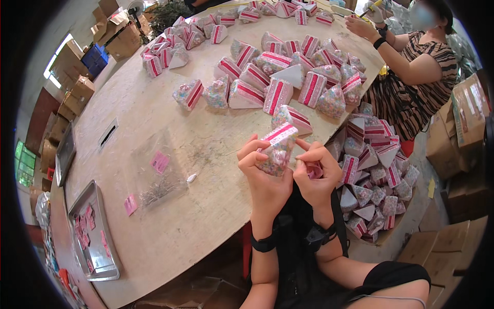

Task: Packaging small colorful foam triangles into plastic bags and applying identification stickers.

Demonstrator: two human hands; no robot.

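Note:
My left hand point(270, 190) is closed around a toy cake slice point(279, 138), white with a dark pink stripe and a side covered in pastel sprinkles. A pinkish swirl shows on the sprinkled side. Beside it, my right hand point(321, 177) is pinched, its fingertips close to the slice. Something thin and pink, like a ribbon or strip point(314, 170), is tucked in those right fingers; its exact kind is unclear. Just behind my hands another cake slice point(298, 119) lies on the wooden table point(206, 206). Both wrists wear black bands.
Many similar slices point(254, 76) crowd the table's far side. More fill a large box point(383, 237) at my right. On the left are a metal tray point(116, 265) with pink pieces, a clear plastic bag point(175, 177) and pink tags point(130, 205). A co-worker point(427, 67) sits at far right.

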